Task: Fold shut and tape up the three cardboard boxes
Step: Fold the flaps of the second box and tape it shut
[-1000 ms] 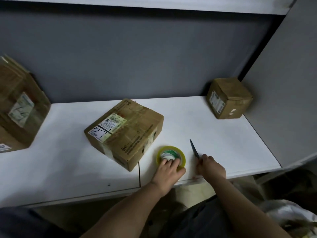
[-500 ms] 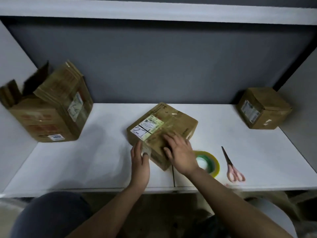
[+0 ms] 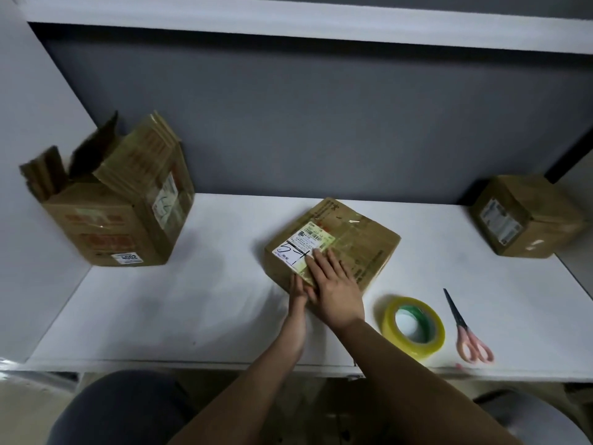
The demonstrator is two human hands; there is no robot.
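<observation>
A flat cardboard box (image 3: 349, 239) with a white label lies closed in the middle of the white table (image 3: 192, 300). My right hand (image 3: 333, 284) lies flat on its near top corner, fingers straight. My left hand (image 3: 298, 292) presses against the box's near side, mostly hidden under the right hand. A tall box (image 3: 112, 200) stands at the left with its top flaps open. A small closed box (image 3: 526, 216) sits at the far right. A roll of yellow tape (image 3: 414, 327) and pink-handled scissors (image 3: 465, 329) lie to the right of my hands.
A grey back wall (image 3: 288, 123) and side panels (image 3: 32, 123) enclose the table, with a white shelf (image 3: 288, 24) overhead. My lap shows below the table's front edge.
Both hands left the tape roll and scissors and moved onto the middle box. My right hand has slid left across its top, and my left hand went to its near side.
</observation>
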